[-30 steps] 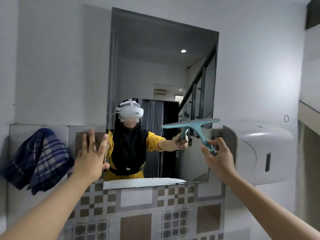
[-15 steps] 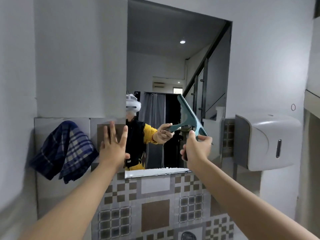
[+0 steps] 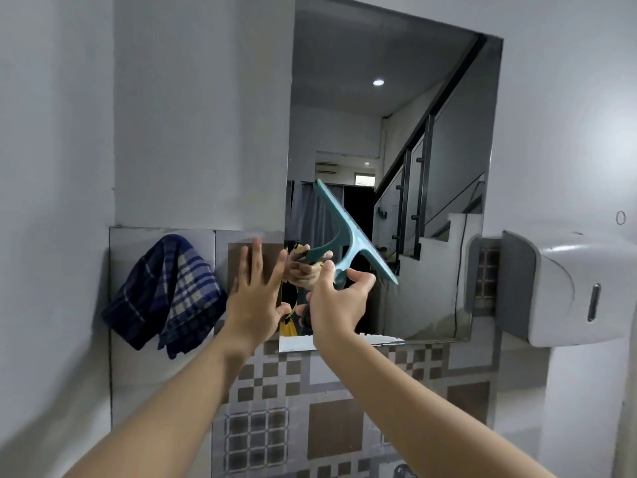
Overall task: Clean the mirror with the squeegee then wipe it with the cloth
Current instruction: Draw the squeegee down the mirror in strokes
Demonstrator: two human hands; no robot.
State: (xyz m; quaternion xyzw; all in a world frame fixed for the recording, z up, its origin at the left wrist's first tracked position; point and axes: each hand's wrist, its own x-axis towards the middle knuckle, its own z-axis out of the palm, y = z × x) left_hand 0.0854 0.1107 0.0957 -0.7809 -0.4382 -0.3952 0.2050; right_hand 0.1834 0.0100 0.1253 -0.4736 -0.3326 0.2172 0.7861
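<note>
Right hand (image 3: 336, 307) grips teal squeegee (image 3: 351, 236) before mirror (image 3: 431, 132); left hand (image 3: 255, 298) splayed wide, at 9 o'clock.

You face a pale grey wall (image 3: 193, 115) with a band of brown-and-grey patterned tiles (image 3: 275, 408) below. To your right, a white dispenser (image 3: 568, 288) is mounted on the wall.

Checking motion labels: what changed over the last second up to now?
The right hand swung the squeegee from blade-level to steeply tilted and carried it left, toward the mirror's left side. The view shifted too. Unchanged: right hand grips the handle, left hand open by the mirror's left edge, cloth hanging on the wall.
</note>
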